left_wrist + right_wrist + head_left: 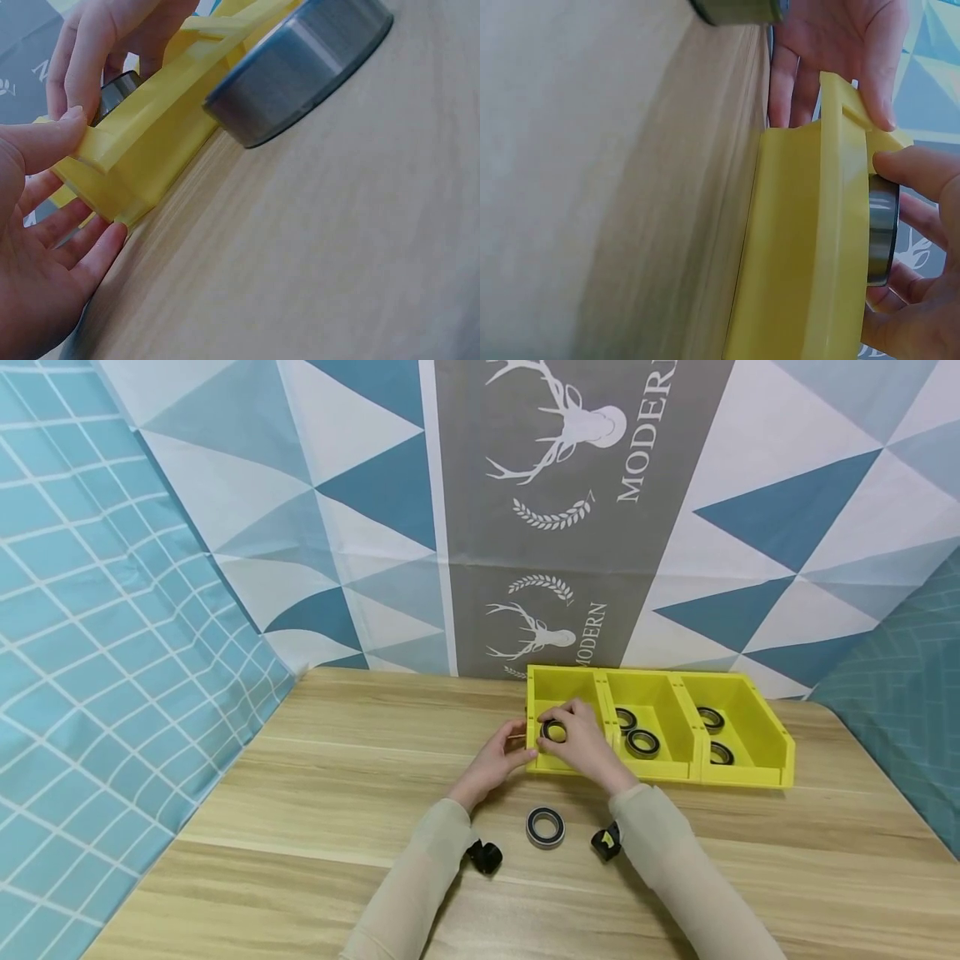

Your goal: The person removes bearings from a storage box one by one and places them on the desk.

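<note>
A ball bearing with a shiny steel outer ring is pinched between the thumb and fingers of my right hand. It stands just inside the front wall of the left compartment of the yellow bin row. My left hand grips that compartment's left front corner, its thumb on the rim and its fingers along the outer side in the left wrist view. Another bearing lies flat on the table between my forearms. The middle compartment holds two bearings, one near the front; two more are in the right one.
The bins stand on a wood-grain table against a patterned cloth backdrop. A blue grid cloth hangs at the left. Black wrist cameras sit below both cuffs, either side of the loose bearing.
</note>
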Available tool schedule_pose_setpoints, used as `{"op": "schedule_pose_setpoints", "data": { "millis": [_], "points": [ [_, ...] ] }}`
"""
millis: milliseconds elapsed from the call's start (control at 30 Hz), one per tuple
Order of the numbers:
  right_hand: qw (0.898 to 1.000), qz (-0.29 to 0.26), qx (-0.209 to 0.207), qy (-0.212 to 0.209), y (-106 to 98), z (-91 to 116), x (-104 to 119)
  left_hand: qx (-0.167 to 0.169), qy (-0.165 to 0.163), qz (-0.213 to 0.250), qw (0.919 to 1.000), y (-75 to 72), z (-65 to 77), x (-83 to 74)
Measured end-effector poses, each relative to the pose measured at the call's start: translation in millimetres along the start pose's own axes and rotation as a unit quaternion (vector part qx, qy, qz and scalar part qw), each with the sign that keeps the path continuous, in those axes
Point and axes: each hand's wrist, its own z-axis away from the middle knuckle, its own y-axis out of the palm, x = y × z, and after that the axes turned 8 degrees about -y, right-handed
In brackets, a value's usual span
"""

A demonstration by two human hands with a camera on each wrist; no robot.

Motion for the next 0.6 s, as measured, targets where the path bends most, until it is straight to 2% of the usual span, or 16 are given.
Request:
{"op": "schedule_pose_setpoints", "data": {
  "millis": [600],
  "points": [
    [1.000,0.008,-0.014,-0.022,-4.7,13.7,3.0,0.002,0.013,0.010,0.9999,0.4,0.1,1.9]
  ]
}}
